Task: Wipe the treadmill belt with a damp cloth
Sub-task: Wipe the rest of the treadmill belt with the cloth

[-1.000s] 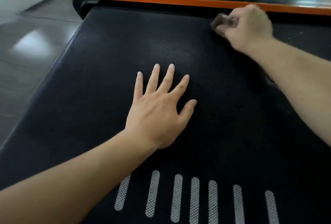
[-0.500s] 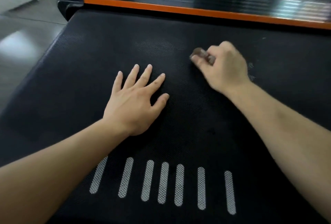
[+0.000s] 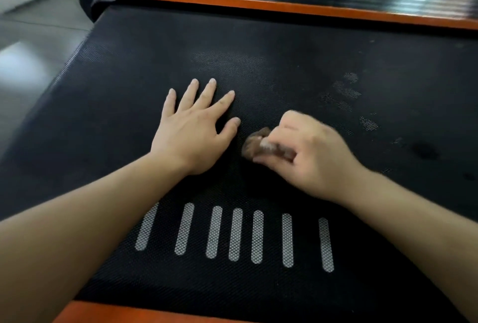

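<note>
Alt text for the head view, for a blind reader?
A right hand grips a wadded brown cloth against a black treadmill belt, beside the left hand resting flat with fingers spread. Seven grey stripes lie nearer the viewer.

The black textured treadmill belt (image 3: 124, 121) fills the view, edged by an orange strip (image 3: 258, 3) at twelve o'clock. Near its centre the left hand (image 3: 192, 132) lies flat on it, fingers spread. At that hand's three o'clock a bunched brown cloth (image 3: 254, 143) sits on the belt, gripped by the right hand (image 3: 307, 152). Seven pale bars (image 3: 235, 234) (printed on the surface) line up at six o'clock, with faint pale smudges (image 3: 345, 90) at two.
</note>
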